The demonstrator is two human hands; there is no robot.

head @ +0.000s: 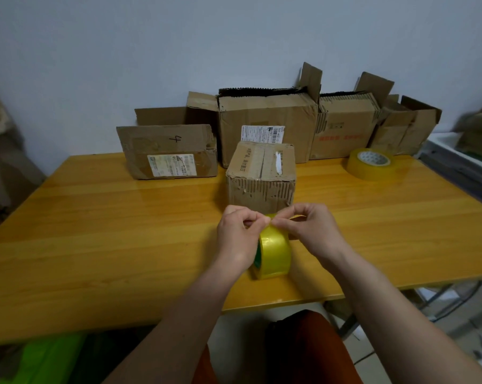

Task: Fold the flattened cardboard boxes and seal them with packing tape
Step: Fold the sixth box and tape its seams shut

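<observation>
Picking at the tape end: left hand (238, 236) & right hand (307, 228), fingers curled, pinch top of yellow tape roll (274, 252) standing on edge near table's (95, 217) front, just before small folded box (262, 177); next, prob. peel strip free w/o tearing.

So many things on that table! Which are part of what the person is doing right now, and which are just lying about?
In use:
- tape roll, gripped by the left hand; the right hand picks at its top
- small closed box just behind the hands

Lying about:
- spare tape roll, far right
- box marked 4
- open boxes along the wall
</observation>
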